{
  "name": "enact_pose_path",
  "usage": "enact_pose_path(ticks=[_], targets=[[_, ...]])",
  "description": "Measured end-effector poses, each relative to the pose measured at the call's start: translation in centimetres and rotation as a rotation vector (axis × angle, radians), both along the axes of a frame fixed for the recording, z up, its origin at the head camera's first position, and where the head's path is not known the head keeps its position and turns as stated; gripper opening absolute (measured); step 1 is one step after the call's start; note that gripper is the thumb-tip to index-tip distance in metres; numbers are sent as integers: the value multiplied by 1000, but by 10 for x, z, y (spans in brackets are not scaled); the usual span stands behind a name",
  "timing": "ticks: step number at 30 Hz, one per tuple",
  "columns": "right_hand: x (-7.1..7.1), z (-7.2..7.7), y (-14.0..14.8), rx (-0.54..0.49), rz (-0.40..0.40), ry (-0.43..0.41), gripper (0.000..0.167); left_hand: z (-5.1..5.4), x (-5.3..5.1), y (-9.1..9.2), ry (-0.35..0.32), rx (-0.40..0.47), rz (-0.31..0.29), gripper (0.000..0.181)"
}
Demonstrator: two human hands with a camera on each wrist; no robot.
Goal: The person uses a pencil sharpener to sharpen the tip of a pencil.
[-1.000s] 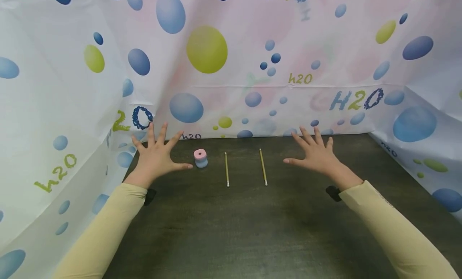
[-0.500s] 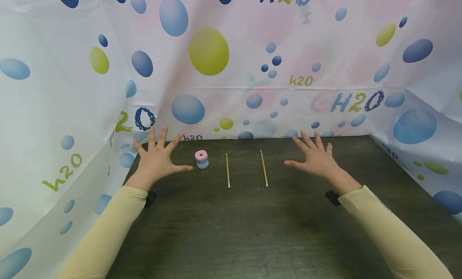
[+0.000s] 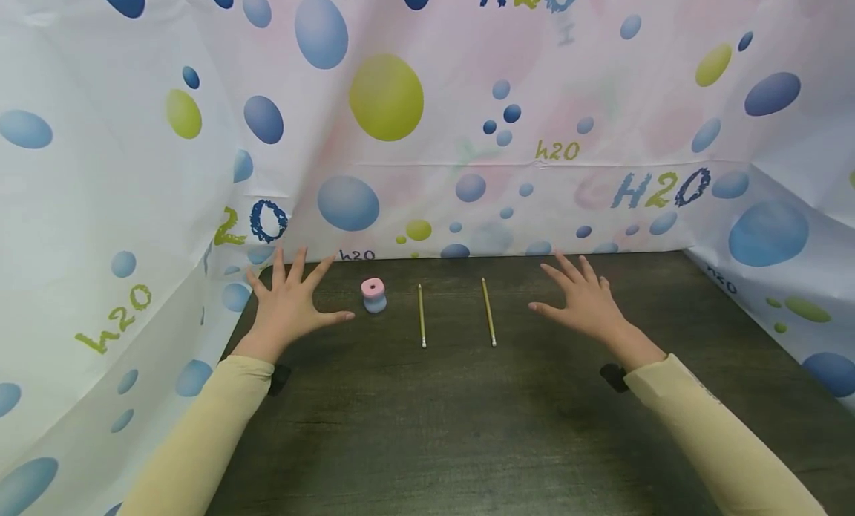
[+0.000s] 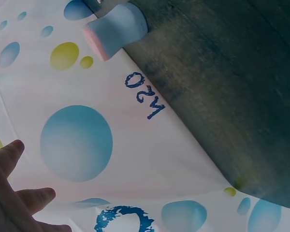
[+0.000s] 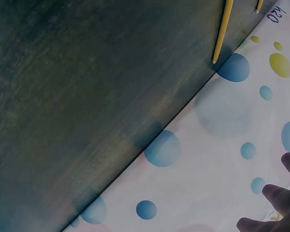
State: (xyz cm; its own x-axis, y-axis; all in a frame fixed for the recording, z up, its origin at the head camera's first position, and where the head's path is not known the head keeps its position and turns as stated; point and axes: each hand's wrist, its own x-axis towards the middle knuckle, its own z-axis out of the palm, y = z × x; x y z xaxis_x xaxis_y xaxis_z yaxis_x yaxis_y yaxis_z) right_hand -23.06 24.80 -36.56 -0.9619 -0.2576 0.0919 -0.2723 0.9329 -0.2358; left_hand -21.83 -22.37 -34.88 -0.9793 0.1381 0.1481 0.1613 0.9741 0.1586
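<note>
My left hand (image 3: 283,309) is held over the table's back left with its fingers spread, holding nothing. Just right of its thumb stands a small pink-and-blue pencil sharpener (image 3: 374,296), upright, narrow at the waist, with a dark hole in its pink top. The left wrist view shows the sharpener (image 4: 118,30) apart from the fingers. Two yellow pencils lie side by side in the middle: a left pencil (image 3: 421,317) and a right pencil (image 3: 489,312), white eraser ends towards me. To their right, my right hand (image 3: 588,306) hovers with fingers spread, also holding nothing.
The dark wooden table (image 3: 427,434) reaches forward to a white curtain (image 3: 441,159) printed with blue and green dots and H2O lettering. This curtain also hangs along the left and right sides.
Both hands have sunk slightly in the head view, fingers still spread. The head view has shifted a little. The sharpener and both pencils lie where they were.
</note>
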Motion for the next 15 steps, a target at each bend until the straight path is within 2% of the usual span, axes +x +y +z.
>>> enact_pose_path(ticks=[6, 15], targets=[[4, -6, 0, -20, 2, 11, 81, -6, 2, 0, -11, 1, -1, 108], [12, -18, -1, -65, 8, 25, 78, -16, 9, 0, 7, 12, 16, 105]])
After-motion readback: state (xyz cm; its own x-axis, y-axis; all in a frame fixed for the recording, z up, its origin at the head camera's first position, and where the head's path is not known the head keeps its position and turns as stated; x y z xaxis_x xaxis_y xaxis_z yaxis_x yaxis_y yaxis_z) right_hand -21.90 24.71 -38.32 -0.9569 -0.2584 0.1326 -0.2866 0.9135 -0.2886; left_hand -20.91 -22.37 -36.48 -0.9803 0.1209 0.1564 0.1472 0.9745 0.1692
